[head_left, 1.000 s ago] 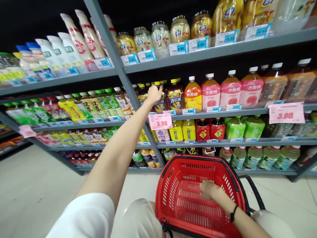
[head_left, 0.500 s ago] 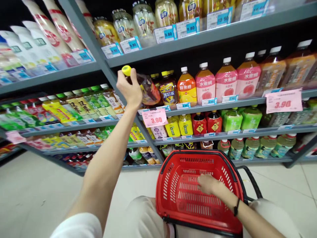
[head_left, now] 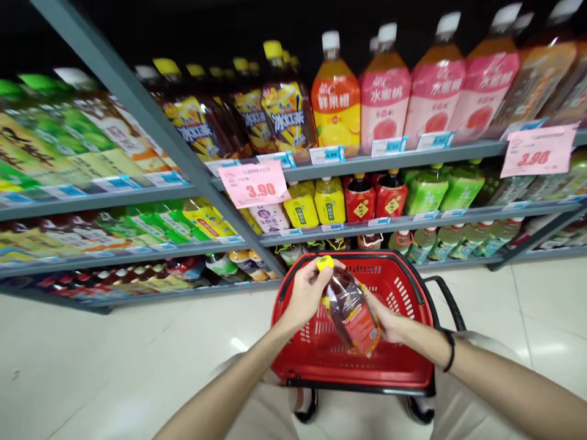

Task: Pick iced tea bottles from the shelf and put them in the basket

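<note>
Bottle (head_left: pixel 351 311) above basket (head_left: pixel 408 299), shelving (head_left: pixel 403 157) behind.

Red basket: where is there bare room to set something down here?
Bare mesh shows in the red basket right of the bottle held in the left hand and right hand. Pale floor tile lies left of the basket. The shelves are crowded, bottles packed side by side.

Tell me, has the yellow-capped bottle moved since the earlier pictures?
Yes: the yellow-capped bottle has dropped from above the pink 3.90 sign to below it, over the red basket.
</note>
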`<state>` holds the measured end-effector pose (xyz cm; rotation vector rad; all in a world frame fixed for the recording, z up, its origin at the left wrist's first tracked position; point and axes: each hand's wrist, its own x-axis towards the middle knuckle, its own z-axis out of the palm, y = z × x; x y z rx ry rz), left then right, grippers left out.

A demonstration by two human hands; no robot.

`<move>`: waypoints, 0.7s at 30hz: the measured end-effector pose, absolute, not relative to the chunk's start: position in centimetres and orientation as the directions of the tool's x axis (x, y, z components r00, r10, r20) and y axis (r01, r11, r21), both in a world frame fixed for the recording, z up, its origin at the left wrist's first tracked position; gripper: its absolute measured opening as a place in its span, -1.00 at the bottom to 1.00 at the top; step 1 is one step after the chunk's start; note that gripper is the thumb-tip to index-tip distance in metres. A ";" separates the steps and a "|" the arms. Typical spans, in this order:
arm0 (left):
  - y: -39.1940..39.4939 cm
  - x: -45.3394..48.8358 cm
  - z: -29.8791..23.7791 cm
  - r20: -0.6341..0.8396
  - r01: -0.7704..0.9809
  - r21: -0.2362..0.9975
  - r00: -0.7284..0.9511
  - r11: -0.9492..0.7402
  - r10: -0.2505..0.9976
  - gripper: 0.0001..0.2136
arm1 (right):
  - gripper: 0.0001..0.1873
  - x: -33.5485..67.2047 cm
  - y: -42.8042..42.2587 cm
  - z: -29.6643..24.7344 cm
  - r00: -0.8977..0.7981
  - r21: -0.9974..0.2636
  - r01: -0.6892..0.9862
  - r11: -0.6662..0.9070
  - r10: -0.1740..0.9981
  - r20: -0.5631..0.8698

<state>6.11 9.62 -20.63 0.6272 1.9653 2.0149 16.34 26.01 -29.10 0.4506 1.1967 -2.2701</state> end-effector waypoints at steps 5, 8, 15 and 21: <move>9.2 7.3 -22.9 -0.002 -0.017 1.000 -0.833 -0.022 0.554 -0.47 | -0.16 18.5 24.9 -29.1 -0.770 -0.588 0.607 -0.535 -0.212 -0.601; 8.5 7.8 -22.6 -0.050 -0.031 0.999 -0.786 0.041 0.616 -0.35 | -0.31 18.6 24.8 -27.5 -0.787 -0.604 0.536 -0.589 -0.091 -0.610; 8.3 6.2 -23.2 -0.002 0.011 1.000 -0.795 0.018 0.607 -0.13 | -0.22 18.0 25.5 -26.3 -0.816 -0.690 0.440 -0.574 0.066 -0.574; 7.7 4.4 -23.7 0.190 0.123 0.981 -0.736 -0.147 0.650 -0.18 | -0.13 17.4 26.1 -27.2 -0.849 -0.754 0.464 -0.465 0.010 -0.528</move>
